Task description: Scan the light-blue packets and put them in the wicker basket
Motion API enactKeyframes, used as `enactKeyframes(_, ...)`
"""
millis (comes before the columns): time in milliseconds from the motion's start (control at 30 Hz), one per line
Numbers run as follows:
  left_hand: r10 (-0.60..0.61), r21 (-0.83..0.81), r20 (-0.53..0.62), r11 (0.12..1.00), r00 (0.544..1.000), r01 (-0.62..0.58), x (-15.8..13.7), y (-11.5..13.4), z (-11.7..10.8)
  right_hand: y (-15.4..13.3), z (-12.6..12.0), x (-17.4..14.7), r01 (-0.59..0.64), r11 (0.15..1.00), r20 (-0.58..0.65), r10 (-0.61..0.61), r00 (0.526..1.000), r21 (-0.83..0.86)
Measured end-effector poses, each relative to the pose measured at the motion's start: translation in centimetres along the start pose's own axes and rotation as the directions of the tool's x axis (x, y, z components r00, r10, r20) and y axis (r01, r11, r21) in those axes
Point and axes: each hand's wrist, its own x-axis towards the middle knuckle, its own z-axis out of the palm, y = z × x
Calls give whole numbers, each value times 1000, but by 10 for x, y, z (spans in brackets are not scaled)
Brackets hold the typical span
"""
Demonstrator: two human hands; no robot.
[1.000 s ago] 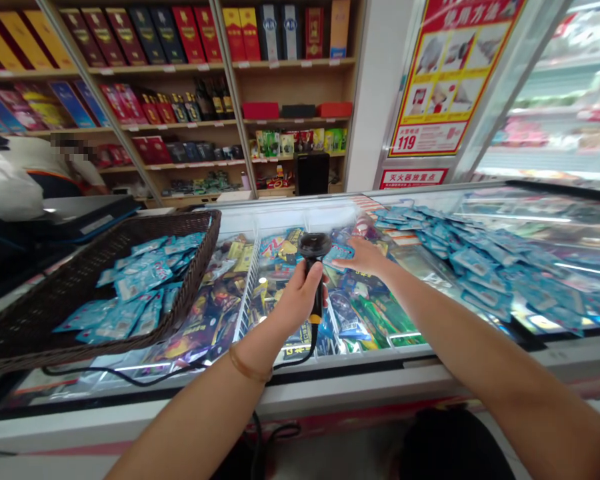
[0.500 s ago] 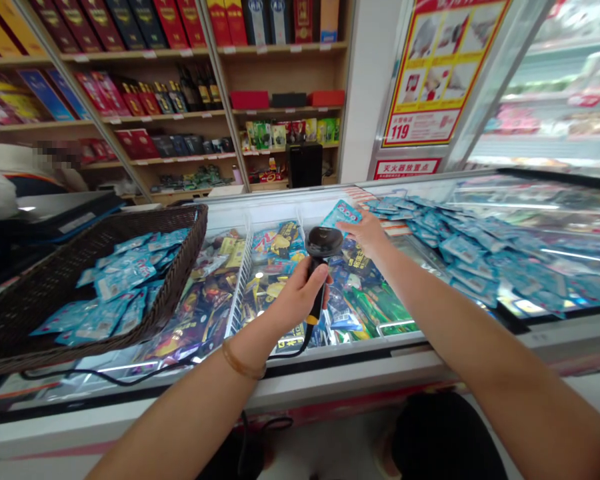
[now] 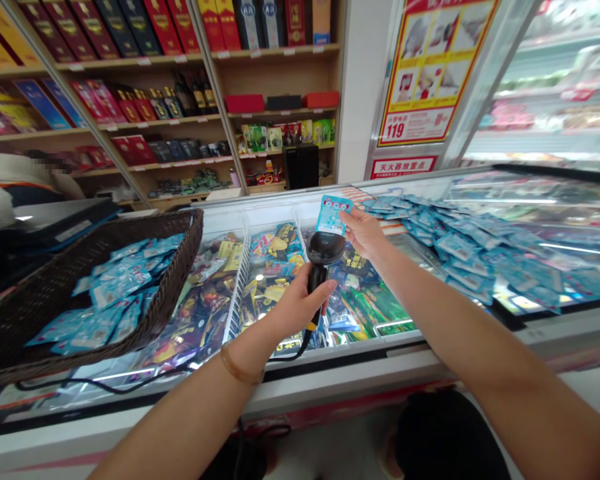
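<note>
My left hand (image 3: 300, 300) is wrapped round the handle of a black barcode scanner (image 3: 326, 248), whose head points away from me. Between the fingers and thumb of my right hand (image 3: 363, 230) is a small light-blue packet (image 3: 334, 215), held upright just beyond the scanner head. The scanner's head covers the packet's lower edge. To the right, a spread heap of similar blue packets (image 3: 473, 250) lies on the freezer's glass top. More such packets (image 3: 123, 283) lie in a dark brown wicker basket (image 3: 193, 247) on the left.
Under the glass of the chest freezer (image 3: 370, 360), bagged goods sit between white wire dividers (image 3: 237, 287). The scanner's black cable (image 3: 115, 387) runs left along the front edge. Behind stand shelves of boxes and bottles (image 3: 155, 100). A person (image 3: 23, 177) is at the far left.
My right hand has turned the blue packet from a slant to upright and brought it slightly left, closer to the scanner head. My left thumb has lifted a little on the scanner's handle.
</note>
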Motion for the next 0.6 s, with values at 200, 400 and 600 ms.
enactKeyframes(200, 35, 40, 26, 999, 999, -36, -1, -1, -1, 2, 3, 0, 12, 998, -2, -12, 1000, 66)
enactKeyframes(400, 38, 58, 51, 997, 998, -41, -1, -4, -2, 5, 1, 0, 15, 999, 4, -15, 1000, 38)
enactKeyframes(600, 53, 43, 65, 997, 996, -56, -1, -5, -3, 5, 2, 0, 15, 1000, -34, -14, 999, 22)
